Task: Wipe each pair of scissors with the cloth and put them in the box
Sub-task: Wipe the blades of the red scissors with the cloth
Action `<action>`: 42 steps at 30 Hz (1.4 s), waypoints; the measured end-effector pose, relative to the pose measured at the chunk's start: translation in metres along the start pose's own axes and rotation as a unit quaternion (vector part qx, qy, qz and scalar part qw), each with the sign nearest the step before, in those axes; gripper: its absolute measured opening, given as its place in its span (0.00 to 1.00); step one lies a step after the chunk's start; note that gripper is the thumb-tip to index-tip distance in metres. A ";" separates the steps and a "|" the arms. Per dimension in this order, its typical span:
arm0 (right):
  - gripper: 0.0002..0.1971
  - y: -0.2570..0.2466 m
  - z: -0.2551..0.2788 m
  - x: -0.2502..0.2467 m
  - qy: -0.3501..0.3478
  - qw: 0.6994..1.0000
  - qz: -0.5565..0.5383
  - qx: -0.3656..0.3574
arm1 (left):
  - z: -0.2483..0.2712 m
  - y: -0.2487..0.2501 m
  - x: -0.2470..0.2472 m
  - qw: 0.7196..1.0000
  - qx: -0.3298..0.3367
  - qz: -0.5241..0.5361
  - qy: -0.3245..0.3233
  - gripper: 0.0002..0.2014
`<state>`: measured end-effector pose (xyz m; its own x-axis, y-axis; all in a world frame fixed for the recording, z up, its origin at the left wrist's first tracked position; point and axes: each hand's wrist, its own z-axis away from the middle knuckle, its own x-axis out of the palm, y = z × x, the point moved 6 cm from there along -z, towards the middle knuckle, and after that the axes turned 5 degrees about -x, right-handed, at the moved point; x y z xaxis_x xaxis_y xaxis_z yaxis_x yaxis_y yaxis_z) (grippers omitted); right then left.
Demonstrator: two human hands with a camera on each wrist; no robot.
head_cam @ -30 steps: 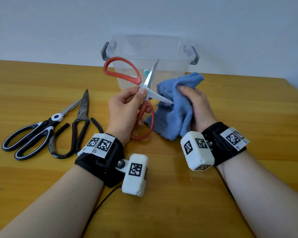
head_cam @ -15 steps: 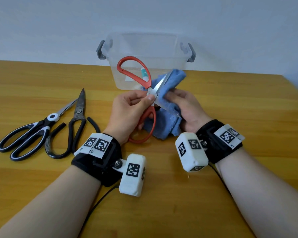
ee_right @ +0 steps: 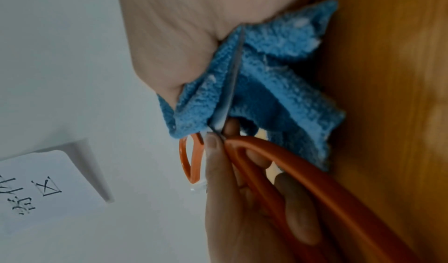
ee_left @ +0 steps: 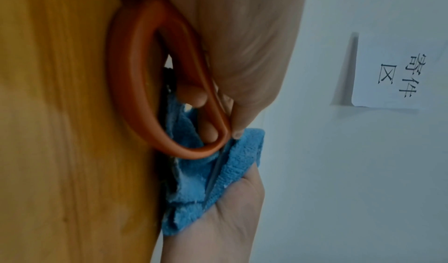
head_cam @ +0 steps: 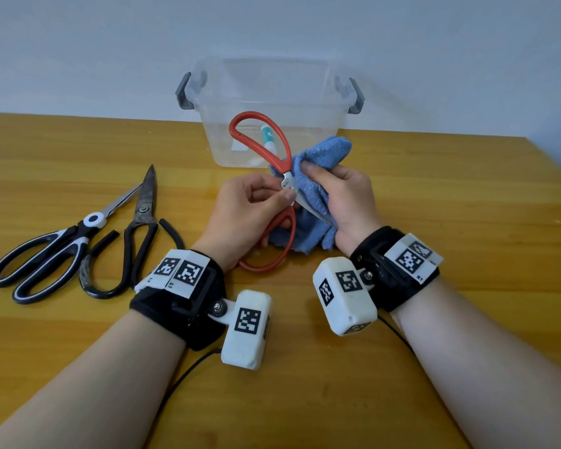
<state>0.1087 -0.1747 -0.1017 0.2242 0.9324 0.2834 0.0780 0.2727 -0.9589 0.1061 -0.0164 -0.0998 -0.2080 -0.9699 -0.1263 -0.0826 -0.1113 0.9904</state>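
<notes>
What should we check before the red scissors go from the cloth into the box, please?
1. Left hand grips red scissors near the pivot: ok.
2. Right hand holds blue cloth round the blades: ok.
3. Blades wiped clean: cannot tell.
4. Scissors closed for putting away: not ok, handles spread.
5. Clear box open behind the hands: ok.
6. Two more scissors on the table awaiting wiping: black-and-white pair, black pair.
</notes>
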 end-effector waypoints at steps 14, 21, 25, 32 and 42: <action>0.28 -0.003 -0.015 -0.021 0.006 0.997 -0.055 0.062 | 0.000 -0.002 -0.008 0.997 -0.008 0.061 0.050 0.11; 0.04 -0.007 -0.004 -0.002 -0.172 0.976 0.130 0.010 | -0.002 -0.005 -0.006 0.998 -0.005 0.053 0.034 0.10; 0.16 -0.008 -0.005 0.001 -0.167 0.978 0.123 0.005 | 0.000 -0.001 -0.002 0.999 0.012 0.037 0.006 0.08; 0.20 -0.004 -0.008 0.001 -0.096 0.994 0.050 -0.023 | 0.003 0.004 0.001 0.999 0.027 0.033 -0.006 0.05; 0.07 -0.010 -0.009 -0.023 0.097 0.993 -0.038 -0.051 | 0.000 -0.001 -0.001 1.000 -0.002 0.018 0.023 0.07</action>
<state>0.1115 -0.2008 -0.0989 0.3965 0.8442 0.3608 0.1973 0.3055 -0.9315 0.1069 -0.0151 -0.1005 -0.1649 -0.9824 -0.0872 -0.0716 -0.0762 0.9945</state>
